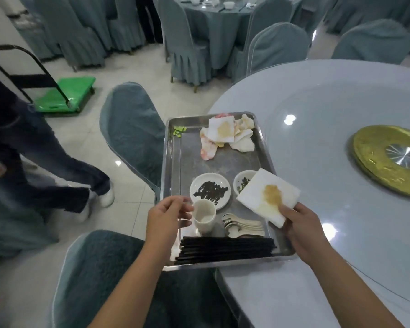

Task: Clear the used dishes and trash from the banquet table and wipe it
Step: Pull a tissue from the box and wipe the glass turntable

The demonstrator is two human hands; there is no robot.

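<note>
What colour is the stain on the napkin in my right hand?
Yellowish brown, on the white napkin; head view.

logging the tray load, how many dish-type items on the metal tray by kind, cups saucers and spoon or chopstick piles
cups: 1, at the left hand
saucers: 2, one smeared dark, one partly under the napkin in the right hand
spoon piles: 1
chopstick piles: 1
total: 5
</note>
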